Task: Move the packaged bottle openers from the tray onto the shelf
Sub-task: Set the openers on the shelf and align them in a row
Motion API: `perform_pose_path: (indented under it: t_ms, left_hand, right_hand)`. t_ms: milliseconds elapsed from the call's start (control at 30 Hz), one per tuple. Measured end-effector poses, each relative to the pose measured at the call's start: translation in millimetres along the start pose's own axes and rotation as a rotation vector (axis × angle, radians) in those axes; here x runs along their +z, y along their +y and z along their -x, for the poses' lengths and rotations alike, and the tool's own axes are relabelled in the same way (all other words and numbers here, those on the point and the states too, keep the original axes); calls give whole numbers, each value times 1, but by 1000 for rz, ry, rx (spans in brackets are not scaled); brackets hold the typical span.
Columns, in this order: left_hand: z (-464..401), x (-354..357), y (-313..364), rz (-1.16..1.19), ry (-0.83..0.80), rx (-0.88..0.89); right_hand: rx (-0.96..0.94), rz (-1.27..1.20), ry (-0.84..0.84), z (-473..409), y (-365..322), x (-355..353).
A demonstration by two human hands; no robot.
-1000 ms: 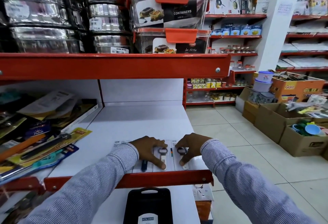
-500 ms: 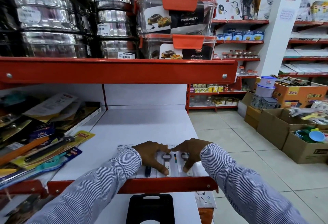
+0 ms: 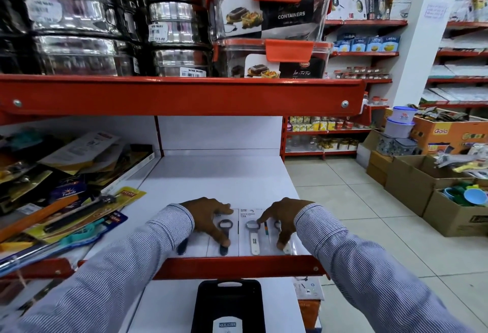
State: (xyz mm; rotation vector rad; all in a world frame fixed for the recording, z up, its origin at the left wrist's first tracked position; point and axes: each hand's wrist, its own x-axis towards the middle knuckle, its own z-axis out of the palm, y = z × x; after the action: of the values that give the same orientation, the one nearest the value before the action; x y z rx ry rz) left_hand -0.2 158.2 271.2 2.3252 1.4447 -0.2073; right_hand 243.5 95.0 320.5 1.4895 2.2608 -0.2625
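Both my arms reach forward over the red front lip of the white shelf [image 3: 219, 174], sleeves striped blue and white, wrists bent so my palms face down. My left hand [image 3: 208, 220] lies flat over the packaged bottle openers [image 3: 252, 237], which sit in a row side by side on the shelf just behind the lip. Its fingers [image 3: 223, 240] are spread; the thumb points right across the top of a card, and one long finger runs down toward the black handle of the opener beneath it. They press on the cards rather than close round anything.

My right hand [image 3: 281, 220] is arched beside it, well clear of the left. Its fingers [image 3: 260, 220] are parted too: the forefinger tip touches the metal head of the white-handled opener, and another finger comes down on the card to the right, near a second white handle. This hand too grips nothing; it rests on the packs.

The black tray [image 3: 227, 303] sits below the lip, close to me, between my forearms, with a white label showing at its near end. To my left the neighbouring shelf bay holds a jumble of carded kitchen tools [image 3: 71, 200]. Above, steel pots [image 3: 74, 29] and clear containers [image 3: 269, 26] with orange clasps stand on the upper shelf.
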Motion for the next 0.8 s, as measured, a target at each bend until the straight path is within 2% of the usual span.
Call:
perform_pose_path:
  t_ms: [267,800]
  left_hand:
    - [11,2,-14,10,19,-11]
    - [9,5,-2,-4,34,30]
  right_hand:
    - [-6,-21,13,-1,2,2]
    - [26,-17,-25,-1,-2,0]
